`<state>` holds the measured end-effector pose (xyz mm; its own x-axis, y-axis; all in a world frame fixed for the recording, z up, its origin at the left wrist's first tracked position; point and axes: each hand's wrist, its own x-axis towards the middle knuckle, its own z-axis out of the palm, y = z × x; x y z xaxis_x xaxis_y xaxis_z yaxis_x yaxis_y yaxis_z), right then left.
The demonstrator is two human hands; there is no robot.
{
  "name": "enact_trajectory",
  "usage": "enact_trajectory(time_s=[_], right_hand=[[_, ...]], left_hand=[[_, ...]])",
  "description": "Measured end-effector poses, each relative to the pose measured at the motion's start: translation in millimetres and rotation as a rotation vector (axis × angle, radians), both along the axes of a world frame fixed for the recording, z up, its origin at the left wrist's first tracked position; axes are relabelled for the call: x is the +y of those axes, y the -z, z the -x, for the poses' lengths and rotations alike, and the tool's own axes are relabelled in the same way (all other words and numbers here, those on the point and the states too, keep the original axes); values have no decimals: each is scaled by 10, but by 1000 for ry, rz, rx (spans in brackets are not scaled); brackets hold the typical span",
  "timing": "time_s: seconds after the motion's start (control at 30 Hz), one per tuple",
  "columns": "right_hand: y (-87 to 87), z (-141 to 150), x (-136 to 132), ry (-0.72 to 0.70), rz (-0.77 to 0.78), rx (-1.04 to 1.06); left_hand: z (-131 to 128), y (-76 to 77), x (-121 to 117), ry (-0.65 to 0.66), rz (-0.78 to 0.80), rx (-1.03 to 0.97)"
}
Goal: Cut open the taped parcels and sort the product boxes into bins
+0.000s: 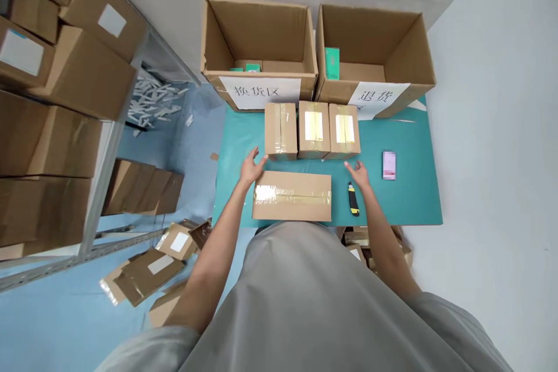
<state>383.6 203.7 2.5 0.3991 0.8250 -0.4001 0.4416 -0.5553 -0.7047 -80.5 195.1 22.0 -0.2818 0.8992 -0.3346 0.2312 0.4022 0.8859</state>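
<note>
A long cardboard box (292,196) sealed with clear tape lies at the near edge of the green table, right in front of my body. My left hand (253,167) is open by its upper left corner, close to the leftmost of three small taped boxes (280,131). Beside the rightmost small box (344,132), near its lower right corner, my right hand (358,174) is open with fingers apart. The middle small box (314,129) carries a white label. A black and yellow utility knife (353,200) lies just below my right hand. Neither hand holds anything.
Two large open cartons with handwritten signs, the left carton (269,35) and the right carton (375,35), hold green boxes. A phone (389,165) lies at the right. Shelves of cardboard boxes (87,70) stand left; flattened cartons (148,273) litter the floor.
</note>
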Motion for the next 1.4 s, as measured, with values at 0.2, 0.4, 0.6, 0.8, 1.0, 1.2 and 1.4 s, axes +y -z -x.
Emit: enact_trajectory(time_s=[0.2, 0.4, 0.6, 0.8, 1.0, 1.2, 1.4], right_hand=[[271, -53, -1224, -23, 154, -235], [254, -1, -1350, -131, 232, -323], [-255, -10, -1139, -208, -6, -169], [-1249, 601, -1053, -487, -103, -95], [-1600, 1713, -1043, -1063, -39, -280], [-1591, 2403, -1035, -1371, 102, -573], [-1651, 2566, -1048, -1444, 108, -693]], left_hand=[[100, 52, -1176, -60, 53, -71], [-167, 89, -1678, 43, 31, -152], [-241, 55, -1752, 138, -133, -124], [42, -126, -1653, 365, -238, -116], [285, 38, -1533, 453, -211, -228], [304, 138, -1592, 506, -161, -332], [277, 194, -1598, 469, -142, -415]])
